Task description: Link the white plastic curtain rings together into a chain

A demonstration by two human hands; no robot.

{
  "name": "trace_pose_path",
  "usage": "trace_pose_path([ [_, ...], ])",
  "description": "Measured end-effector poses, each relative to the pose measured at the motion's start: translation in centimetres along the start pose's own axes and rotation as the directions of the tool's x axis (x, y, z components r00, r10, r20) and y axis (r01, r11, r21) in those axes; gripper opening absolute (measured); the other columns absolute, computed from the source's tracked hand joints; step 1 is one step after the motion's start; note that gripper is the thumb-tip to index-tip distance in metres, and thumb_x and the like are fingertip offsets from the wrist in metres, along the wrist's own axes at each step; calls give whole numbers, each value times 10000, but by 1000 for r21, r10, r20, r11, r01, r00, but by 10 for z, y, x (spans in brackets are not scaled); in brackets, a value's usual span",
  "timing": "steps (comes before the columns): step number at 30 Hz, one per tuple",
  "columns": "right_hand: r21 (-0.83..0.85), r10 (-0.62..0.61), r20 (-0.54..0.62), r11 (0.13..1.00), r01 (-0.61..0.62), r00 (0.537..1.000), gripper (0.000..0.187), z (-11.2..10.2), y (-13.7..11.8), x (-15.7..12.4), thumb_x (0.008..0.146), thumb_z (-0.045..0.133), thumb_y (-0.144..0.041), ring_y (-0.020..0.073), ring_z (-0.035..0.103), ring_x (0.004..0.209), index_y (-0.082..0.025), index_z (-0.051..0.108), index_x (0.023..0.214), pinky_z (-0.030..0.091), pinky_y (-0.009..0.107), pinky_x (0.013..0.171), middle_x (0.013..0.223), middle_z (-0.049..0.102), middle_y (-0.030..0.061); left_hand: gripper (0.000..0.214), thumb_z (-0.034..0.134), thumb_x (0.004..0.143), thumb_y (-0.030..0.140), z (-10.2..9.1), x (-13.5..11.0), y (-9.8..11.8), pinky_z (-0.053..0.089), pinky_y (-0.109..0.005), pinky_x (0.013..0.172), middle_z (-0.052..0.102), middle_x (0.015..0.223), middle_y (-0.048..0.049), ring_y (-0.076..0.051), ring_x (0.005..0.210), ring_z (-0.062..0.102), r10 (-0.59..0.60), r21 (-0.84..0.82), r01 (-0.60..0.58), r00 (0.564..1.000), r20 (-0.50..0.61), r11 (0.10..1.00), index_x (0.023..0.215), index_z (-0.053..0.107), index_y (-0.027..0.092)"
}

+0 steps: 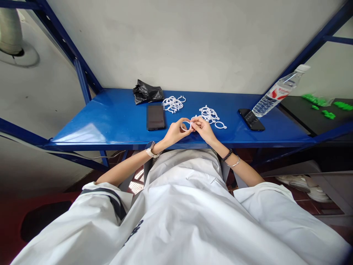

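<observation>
Between my two hands, above the front edge of the blue table, is a white plastic ring (182, 127) that looks like a curtain ring. My left hand (176, 131) grips its left and lower side. The fingertips of my right hand (203, 128) pinch the ring's right side, where its small joint is mostly hidden. Just behind my right hand lies a pile of white rings (209, 113), with a single ring (220, 125) to its right. A second pile of white rings (173, 104) sits farther back on the left, and some of those look open.
A crumpled black plastic bag (147, 92) and a dark flat phone-like device (156, 117) lie left of the rings. On the right are a black phone (251, 119) and a water bottle (277, 92). Green pieces (317, 99) rest on the dark neighbouring surface. A wall stands behind the table.
</observation>
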State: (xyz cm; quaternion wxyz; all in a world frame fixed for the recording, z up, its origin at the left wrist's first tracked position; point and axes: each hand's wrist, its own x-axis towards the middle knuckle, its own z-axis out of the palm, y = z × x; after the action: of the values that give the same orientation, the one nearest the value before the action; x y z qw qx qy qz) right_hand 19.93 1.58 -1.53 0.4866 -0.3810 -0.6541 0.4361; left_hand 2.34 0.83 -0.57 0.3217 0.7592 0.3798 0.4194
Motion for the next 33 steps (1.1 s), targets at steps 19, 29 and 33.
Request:
trace_pose_path([
  [19,15,-6,51,1000,5,999,439,1,-5,-1,778,687,-623,131,622,639,-219,570,905,547,289,672,722,637,-21,354,633,838,445,-1,-1,0,424,-200,539,673,629,7,-130,552,620,-18,-22,18,1000,14,1000,1039,562,162],
  [29,3,-12,47,1000,12,999,406,1,-1,0,786,696,-586,140,635,653,-220,619,945,551,298,690,738,659,-14,315,632,825,353,-1,-1,2,376,-175,529,572,575,72,-81,511,517,35,-30,-35,999,2,999,1047,488,182],
  [33,-2,-23,30,1000,23,999,404,1,-2,0,784,700,-584,137,633,656,-216,614,928,546,293,686,744,660,-11,344,643,812,354,0,0,0,352,-175,507,544,564,82,-81,501,507,8,-34,-8,1000,-24,999,1057,475,181],
])
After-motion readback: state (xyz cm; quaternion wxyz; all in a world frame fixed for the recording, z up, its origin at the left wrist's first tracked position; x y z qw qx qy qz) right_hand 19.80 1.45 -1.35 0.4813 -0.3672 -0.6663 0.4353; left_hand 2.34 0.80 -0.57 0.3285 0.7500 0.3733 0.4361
